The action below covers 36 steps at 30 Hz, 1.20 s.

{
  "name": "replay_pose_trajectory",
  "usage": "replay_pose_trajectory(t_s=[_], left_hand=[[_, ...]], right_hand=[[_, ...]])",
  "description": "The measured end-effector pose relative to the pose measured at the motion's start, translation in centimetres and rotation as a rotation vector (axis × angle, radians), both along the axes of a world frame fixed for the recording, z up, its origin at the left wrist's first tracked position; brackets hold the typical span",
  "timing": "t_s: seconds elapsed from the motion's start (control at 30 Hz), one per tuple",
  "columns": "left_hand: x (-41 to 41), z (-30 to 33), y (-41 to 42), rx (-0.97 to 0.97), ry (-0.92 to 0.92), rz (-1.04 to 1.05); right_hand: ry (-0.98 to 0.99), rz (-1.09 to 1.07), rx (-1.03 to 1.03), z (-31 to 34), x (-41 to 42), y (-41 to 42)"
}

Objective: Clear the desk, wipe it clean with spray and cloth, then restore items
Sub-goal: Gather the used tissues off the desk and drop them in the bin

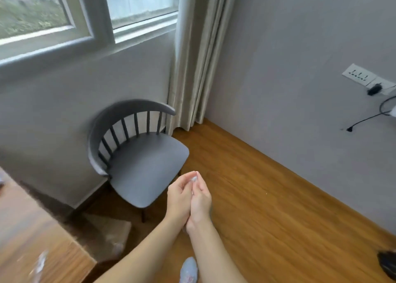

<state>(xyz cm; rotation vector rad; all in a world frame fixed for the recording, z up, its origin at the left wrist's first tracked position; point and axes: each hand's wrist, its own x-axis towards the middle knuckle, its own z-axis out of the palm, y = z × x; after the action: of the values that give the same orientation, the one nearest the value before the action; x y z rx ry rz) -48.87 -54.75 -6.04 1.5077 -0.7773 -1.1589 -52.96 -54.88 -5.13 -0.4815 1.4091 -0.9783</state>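
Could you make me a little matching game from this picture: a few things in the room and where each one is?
Things:
1. chair
2. curtain
3. wall socket
4. desk

Places:
A. right wall
B. in the room's corner, right of the window
C. lower left edge of the view
D. under the window, against the wall

Pairs: 1-D, 2-B, 3-A, 4-C
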Motion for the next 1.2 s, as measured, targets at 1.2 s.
replay_pose_trajectory(t_s=[1.2], left_hand=[[-8.1, -53.8, -21.0, 0.852, -0.858, -1.156]], right_hand=[[0.629, 0.724, 0.606, -57.4, -16.0, -20.7]])
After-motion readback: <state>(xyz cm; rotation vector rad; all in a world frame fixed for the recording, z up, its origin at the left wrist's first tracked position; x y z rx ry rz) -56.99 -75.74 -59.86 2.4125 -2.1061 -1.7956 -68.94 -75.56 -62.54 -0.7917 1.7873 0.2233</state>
